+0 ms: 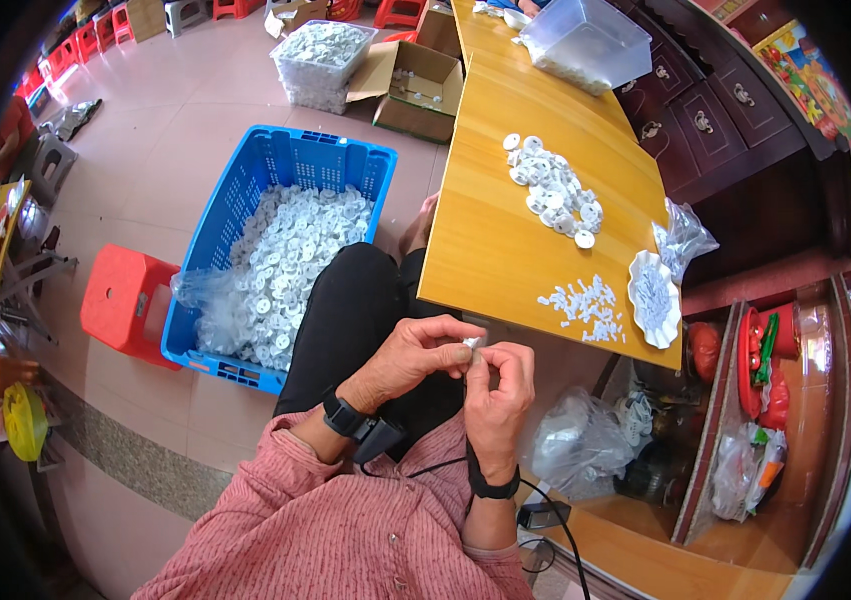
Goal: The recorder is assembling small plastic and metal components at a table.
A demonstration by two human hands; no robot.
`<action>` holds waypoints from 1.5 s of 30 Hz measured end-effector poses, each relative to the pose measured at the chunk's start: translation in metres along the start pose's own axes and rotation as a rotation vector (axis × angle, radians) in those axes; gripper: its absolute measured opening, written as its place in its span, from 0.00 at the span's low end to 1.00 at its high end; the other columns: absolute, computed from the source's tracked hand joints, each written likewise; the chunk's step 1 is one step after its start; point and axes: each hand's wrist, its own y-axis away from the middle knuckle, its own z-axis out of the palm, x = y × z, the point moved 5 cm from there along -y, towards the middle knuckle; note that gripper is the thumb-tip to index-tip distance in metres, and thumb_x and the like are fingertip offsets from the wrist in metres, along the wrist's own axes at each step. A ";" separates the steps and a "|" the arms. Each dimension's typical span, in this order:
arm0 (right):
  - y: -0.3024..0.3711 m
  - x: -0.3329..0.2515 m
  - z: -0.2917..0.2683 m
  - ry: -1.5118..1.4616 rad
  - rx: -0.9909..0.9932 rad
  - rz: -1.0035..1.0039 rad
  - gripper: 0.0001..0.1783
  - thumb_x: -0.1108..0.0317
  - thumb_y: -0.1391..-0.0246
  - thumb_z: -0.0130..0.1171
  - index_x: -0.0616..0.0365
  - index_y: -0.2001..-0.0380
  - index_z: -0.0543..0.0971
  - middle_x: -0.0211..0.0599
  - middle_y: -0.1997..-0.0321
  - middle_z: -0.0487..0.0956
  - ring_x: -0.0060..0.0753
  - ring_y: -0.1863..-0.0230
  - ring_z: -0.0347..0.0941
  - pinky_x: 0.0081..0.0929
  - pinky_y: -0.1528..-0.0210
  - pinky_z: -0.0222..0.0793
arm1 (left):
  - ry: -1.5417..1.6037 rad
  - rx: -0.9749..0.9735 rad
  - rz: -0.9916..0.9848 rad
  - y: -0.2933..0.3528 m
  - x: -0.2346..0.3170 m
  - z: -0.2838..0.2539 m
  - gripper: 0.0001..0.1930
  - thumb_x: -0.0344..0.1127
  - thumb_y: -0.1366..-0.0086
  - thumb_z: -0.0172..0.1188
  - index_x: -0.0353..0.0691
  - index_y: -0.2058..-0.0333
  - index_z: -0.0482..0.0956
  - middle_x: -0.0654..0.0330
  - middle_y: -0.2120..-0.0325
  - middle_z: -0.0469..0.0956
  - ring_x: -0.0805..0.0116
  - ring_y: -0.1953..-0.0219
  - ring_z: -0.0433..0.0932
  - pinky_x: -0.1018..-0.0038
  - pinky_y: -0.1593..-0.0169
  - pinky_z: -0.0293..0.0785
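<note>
Above my lap, my left hand (407, 362) and my right hand (498, 398) meet with their fingertips pinched on a small white plastic part (474, 342). Fingers cover most of it, so its exact shape is hidden. Close beyond my hands stands the yellow wooden table (480, 215). On it lie a heap of round white plastic pieces (553, 190) and, nearer me, scattered small white pegs (588, 310). A white scalloped dish (663, 336) at the table's right edge holds more pegs. To my left, a blue crate (377, 165) is filled with round white pieces (290, 245).
A red stool (117, 292) stands left of the crate. Farther off are a clear tub (317, 75) of white parts and an open cardboard box (423, 95). A clear bin (595, 40) and plastic bag (683, 238) are on the table. Shelving (795, 430) stands at right.
</note>
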 end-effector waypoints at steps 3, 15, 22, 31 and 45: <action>0.001 0.004 0.004 -0.028 -0.019 -0.001 0.04 0.77 0.42 0.61 0.64 0.67 0.75 0.46 0.60 0.75 0.44 0.61 0.75 0.35 0.60 0.73 | -0.038 0.011 -0.003 0.001 0.000 -0.003 0.17 0.32 0.32 0.64 0.33 0.47 0.79 0.58 0.62 0.82 0.75 0.66 0.80 0.78 0.61 0.78; 0.000 0.004 0.002 -0.147 -0.014 0.068 0.05 0.76 0.41 0.61 0.64 0.67 0.75 0.42 0.61 0.76 0.34 0.63 0.76 0.27 0.62 0.74 | 0.215 0.044 -0.074 0.001 -0.005 -0.006 0.17 0.34 0.31 0.62 0.32 0.47 0.79 0.58 0.61 0.82 0.73 0.66 0.80 0.77 0.62 0.79; 0.001 0.002 0.004 -0.052 -0.018 0.026 0.05 0.76 0.41 0.60 0.63 0.68 0.73 0.44 0.62 0.75 0.43 0.62 0.75 0.35 0.62 0.73 | 0.201 0.040 -0.072 0.002 -0.004 -0.006 0.16 0.33 0.31 0.62 0.32 0.47 0.79 0.58 0.61 0.82 0.74 0.66 0.81 0.78 0.61 0.80; 0.004 -0.002 0.012 0.004 -0.042 -0.025 0.05 0.76 0.40 0.59 0.63 0.69 0.73 0.43 0.62 0.75 0.40 0.62 0.75 0.34 0.61 0.72 | -0.017 0.045 -0.037 0.007 0.006 -0.005 0.14 0.31 0.31 0.61 0.32 0.49 0.80 0.60 0.64 0.83 0.76 0.67 0.81 0.79 0.62 0.80; 0.007 0.009 0.017 -0.461 -0.046 0.256 0.04 0.77 0.38 0.59 0.65 0.67 0.75 0.34 0.60 0.74 0.21 0.62 0.71 0.19 0.60 0.70 | 0.210 0.015 -0.057 0.009 0.005 -0.008 0.16 0.33 0.30 0.61 0.32 0.47 0.79 0.58 0.62 0.82 0.74 0.66 0.81 0.79 0.64 0.80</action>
